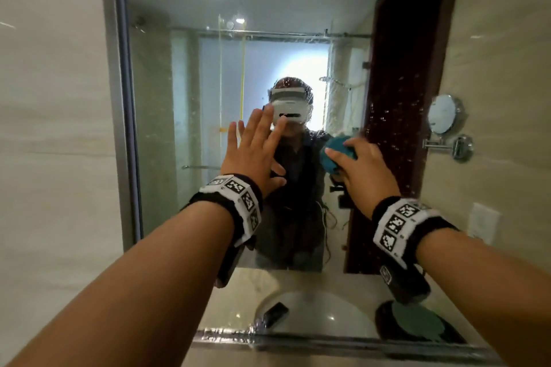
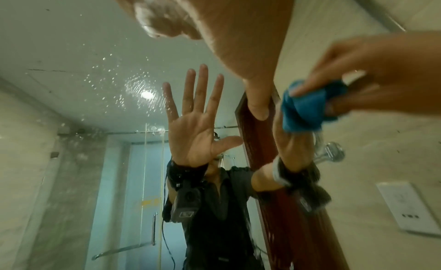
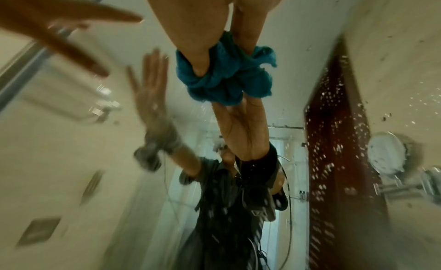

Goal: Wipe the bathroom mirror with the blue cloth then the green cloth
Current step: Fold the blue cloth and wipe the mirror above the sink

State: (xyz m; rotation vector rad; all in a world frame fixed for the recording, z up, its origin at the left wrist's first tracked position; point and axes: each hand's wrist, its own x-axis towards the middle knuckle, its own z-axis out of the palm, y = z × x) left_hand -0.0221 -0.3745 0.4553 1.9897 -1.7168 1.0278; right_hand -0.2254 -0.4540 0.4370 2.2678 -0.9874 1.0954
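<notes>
The wall mirror (image 1: 208, 68) fills the head view, with water drops thick over the reflected dark red door (image 1: 396, 128). My right hand (image 1: 360, 170) grips the bunched blue cloth (image 1: 332, 159) and holds it against the glass at middle right. In the right wrist view my fingers (image 3: 203, 38) curl into the blue cloth (image 3: 222, 81). My left hand (image 1: 253, 152) is spread flat, fingers straight, close to the glass left of the cloth; whether it touches is unclear. The left wrist view has the blue cloth (image 2: 303, 112) at right. The green cloth (image 1: 417, 322) shows only as a reflection at bottom right.
A round chrome magnifying mirror (image 1: 445, 118) sticks out on an arm from the right wall, above a white wall socket (image 1: 483, 222). The mirror's metal frame (image 1: 119, 98) runs down the left. A basin (image 1: 313, 316) with a dark flat object (image 1: 275, 313) is reflected below.
</notes>
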